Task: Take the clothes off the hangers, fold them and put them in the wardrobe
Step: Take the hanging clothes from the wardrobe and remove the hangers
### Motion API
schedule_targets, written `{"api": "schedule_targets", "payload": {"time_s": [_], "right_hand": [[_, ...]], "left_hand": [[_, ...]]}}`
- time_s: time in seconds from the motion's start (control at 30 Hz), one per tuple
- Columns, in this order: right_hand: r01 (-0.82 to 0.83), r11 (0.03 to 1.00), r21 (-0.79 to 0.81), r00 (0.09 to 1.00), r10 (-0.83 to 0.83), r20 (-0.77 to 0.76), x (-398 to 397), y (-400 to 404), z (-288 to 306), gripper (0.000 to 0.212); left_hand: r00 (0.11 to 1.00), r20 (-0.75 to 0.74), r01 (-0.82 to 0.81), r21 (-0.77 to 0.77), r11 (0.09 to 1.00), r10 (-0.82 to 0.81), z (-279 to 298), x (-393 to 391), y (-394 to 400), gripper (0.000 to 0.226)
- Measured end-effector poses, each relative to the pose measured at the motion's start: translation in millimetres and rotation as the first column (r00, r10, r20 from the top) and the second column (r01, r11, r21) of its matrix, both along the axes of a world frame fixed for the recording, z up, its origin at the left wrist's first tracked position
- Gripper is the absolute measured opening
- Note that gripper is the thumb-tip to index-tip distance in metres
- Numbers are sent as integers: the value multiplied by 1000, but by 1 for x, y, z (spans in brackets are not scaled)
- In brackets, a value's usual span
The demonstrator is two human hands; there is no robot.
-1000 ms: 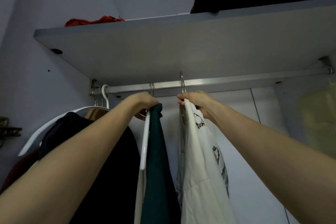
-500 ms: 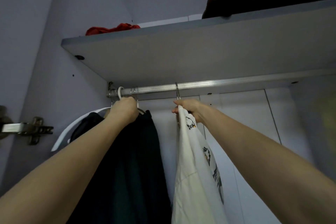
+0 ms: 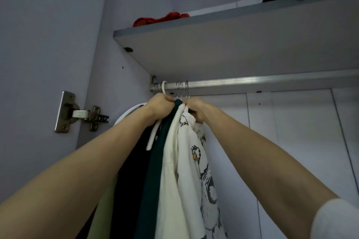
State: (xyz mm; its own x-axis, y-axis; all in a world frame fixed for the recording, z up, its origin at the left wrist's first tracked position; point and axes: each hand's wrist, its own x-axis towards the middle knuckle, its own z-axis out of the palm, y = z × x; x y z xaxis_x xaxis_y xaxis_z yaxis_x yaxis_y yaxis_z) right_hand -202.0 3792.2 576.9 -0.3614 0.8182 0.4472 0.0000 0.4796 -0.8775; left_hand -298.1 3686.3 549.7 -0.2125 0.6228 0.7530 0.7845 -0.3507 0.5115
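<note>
Clothes (image 3: 174, 170): white printed, cream, green, black, bunched | hands: left (image 3: 161, 105), right (image 3: 196, 109) gripping hanger tops

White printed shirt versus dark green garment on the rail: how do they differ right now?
The white printed shirt is pale with dark cartoon graphics; the dark green garment is plain. The shirt hangs rightmost in the bunch, its top gripped by the right hand; the green one hangs further left, beside the left hand. Both hang under the rail, pressed together.
</note>
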Motion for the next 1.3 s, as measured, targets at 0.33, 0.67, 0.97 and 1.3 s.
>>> {"api": "schedule_targets", "payload": {"time_s": [0.33, 0.67, 0.97, 1.3], "right_hand": [[135, 964, 228, 987, -150, 52, 48, -23, -30, 36], [362, 814, 453, 720, -553, 418, 190, -139, -127, 17], [468, 788, 401, 238, -549, 801, 369, -279, -286, 21], [806, 592, -4, 300, -402, 865, 493, -510, -463, 23]], "left_hand": [[979, -129, -151, 82, 985, 160, 1, 25, -5, 26], [943, -326, 78, 22, 997, -66, -64, 134, -71, 31], [641, -539, 109, -641, 760, -546, -227, 281, -138, 35], [239, -399, 216, -867, 449, -885, -408, 461, -269, 20]]}}
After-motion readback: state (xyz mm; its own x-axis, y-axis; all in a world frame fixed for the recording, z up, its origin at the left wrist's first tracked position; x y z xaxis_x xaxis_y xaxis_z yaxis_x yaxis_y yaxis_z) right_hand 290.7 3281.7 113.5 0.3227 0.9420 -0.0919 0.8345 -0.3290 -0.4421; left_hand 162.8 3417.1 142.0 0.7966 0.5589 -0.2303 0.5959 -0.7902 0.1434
